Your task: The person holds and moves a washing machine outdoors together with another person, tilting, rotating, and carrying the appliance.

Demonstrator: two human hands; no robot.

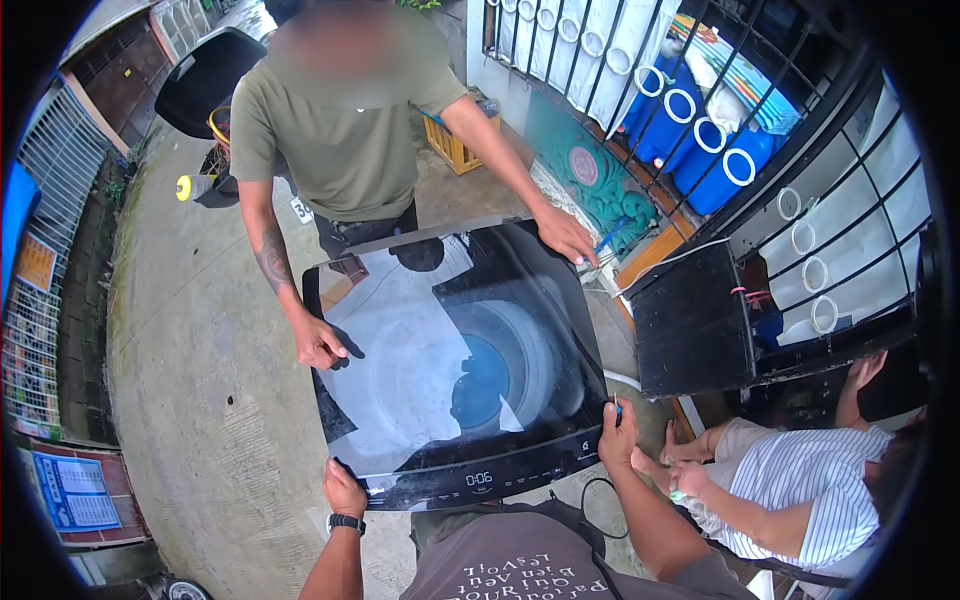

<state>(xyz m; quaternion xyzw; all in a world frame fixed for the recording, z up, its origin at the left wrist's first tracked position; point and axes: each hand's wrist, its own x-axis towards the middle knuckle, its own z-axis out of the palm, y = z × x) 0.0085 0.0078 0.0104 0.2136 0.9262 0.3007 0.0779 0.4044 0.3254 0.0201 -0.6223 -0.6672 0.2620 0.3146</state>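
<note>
The washing machine (460, 365) is in the middle of the scene, between the person and a co-worker in a green shirt (335, 150), on the concrete ground (200, 330). The two hands of the person are apart, one at each near corner. The left hand (344, 488) touches the near left corner; whether its fingers are clamped there, one cannot tell. The right hand (618, 438) is at the near right corner, closed on a small object (618, 408) of dark and blue colour, too small to be named.

As for progress, the dark glass lid (400, 370) is down, and through it the round drum (490, 380) is visible among reflections. On the near edge, the display (480, 479) is lit and reads 0:06, so the machine seems to have power already. What is left to do, this view does not show clearly.

At the far side, one co-worker's hand (321, 344) lies at the left edge with a finger stretched over the lid, and the other (568, 236) is near the far right corner. To the right, a person in a striped top (800, 490) sits.
</note>
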